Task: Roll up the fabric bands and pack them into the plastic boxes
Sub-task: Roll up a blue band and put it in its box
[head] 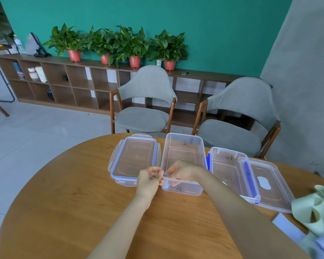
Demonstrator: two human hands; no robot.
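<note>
On a round wooden table (82, 193), both boxes (183, 163) look empty, so packing is barely begun. The left hand (148, 179) and right hand (178, 171) pinch something small, possibly a band, at the box's corner; pale green fabric (314, 212) waits right.

The box (183, 161) at the fingers (158, 174) was clear, smooth plastic with a slight gloss, as were the lid (135, 159) just left of them and the second box (230, 171) to their right. The table (82, 193) beneath was matt wood with visible grain. Pale green cloth (314, 212) lay well right of the fingers, soft and matt.
</note>
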